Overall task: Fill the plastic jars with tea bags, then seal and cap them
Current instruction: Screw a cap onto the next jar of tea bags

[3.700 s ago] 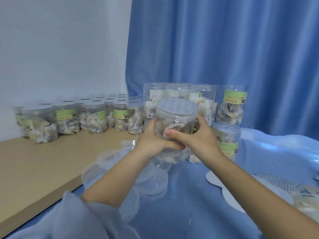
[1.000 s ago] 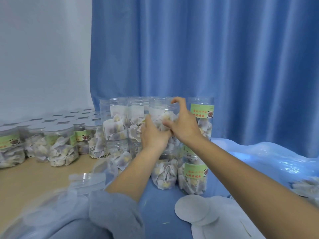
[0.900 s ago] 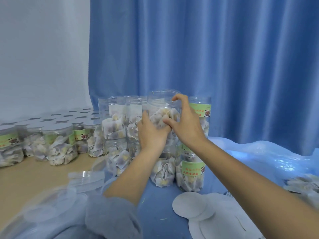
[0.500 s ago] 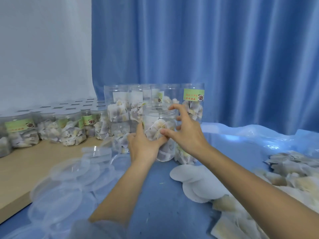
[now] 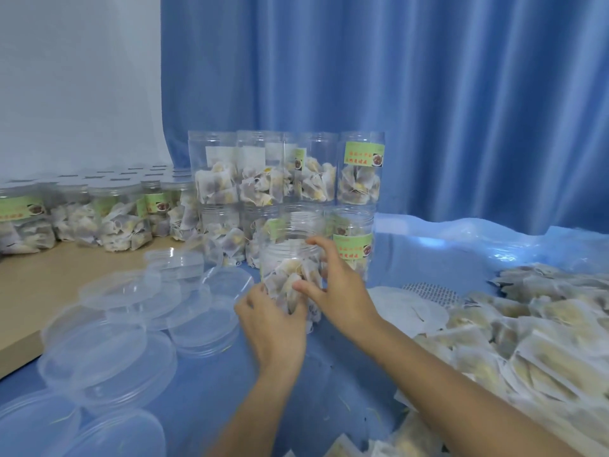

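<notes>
Both hands hold 1 filled, uncapped jar (image 5: 290,278) low over the blue cloth (image 5: 230,384): left hand (image 5: 273,328) cups its base, right hand (image 5: 336,291) wraps its side. Probably it wants setting down level before sealing.

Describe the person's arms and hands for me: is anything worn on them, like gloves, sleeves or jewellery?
Both hands are bare: no gloves on the left hand or the right hand, and no rings, watch or bracelet show. Both forearms are uncovered as far as the picture reaches, so no sleeve is visible in this view. The nails look short and unpainted, though the picture is slightly blurred.
</notes>
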{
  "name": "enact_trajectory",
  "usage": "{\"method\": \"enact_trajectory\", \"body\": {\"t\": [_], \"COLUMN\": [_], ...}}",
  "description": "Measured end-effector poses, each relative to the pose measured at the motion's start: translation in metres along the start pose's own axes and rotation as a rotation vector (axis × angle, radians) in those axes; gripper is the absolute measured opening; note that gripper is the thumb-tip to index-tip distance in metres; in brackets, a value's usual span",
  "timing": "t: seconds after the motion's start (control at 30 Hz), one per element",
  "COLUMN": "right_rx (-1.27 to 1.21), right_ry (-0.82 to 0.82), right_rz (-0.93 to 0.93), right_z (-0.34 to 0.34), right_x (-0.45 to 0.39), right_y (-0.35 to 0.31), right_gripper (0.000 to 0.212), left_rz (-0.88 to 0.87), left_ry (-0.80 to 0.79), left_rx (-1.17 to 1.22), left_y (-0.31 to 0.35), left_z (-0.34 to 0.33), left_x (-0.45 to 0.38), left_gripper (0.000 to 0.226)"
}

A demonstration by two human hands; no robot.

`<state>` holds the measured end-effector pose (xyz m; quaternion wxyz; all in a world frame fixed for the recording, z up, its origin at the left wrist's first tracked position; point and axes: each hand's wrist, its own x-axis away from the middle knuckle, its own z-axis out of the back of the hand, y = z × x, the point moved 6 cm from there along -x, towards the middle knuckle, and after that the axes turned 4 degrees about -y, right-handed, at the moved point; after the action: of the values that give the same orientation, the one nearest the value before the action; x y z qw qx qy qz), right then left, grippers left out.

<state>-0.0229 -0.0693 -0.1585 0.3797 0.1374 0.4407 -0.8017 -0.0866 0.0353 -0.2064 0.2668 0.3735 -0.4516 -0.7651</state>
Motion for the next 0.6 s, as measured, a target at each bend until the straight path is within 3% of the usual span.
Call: {"method": "enact_trajectory", "body": {"t": [0.07, 0.2, 0.27, 0.37, 0.4, 0.5, 0.6], "right_rx": [-0.007, 0.002, 0.091, 0.452, 0.576, 0.828, 0.893], "right_ry": [-0.006, -0.037, -0.054, -0.207, -0.272, -0.408, -0.514], "right_rz": [-0.003, -0.088, -0.178, -0.243, -0.252, -0.248, -0.262], "right_z": [0.000, 0.003, 0.015, 0.039, 0.047, 0.063, 0.068], "right_x": [0.000, 0.008, 0.017, 0.035, 0.042, 0.063, 0.078], "right_y": [0.001, 0.006, 0.017, 0.025, 0.025, 0.020, 0.018], "right_gripper": [0.062, 0.084, 0.072, 0.028, 0.022, 0.025, 0.044], "left_rz": [-0.056, -0.166, -0.133, -0.116, -0.145, -0.264, -0.297], "left_ry": [0.014, -0.282, -0.410, -0.648, -0.709, -0.774, -0.804], "left_rx": [0.035, 0.193, 0.264, 0.284, 0.254, 0.161, 0.178], "left_y": [0.006, 0.020, 0.020, 0.020, 0.020, 0.026, 0.031], "left_z": [-0.001, -0.023, -0.030, -0.041, -0.043, -0.044, -0.043], "left_x": [0.008, 0.026, 0.031, 0.042, 0.046, 0.056, 0.061], "left_gripper": [0.031, 0.027, 0.025, 0.020, 0.020, 0.025, 0.023]}}
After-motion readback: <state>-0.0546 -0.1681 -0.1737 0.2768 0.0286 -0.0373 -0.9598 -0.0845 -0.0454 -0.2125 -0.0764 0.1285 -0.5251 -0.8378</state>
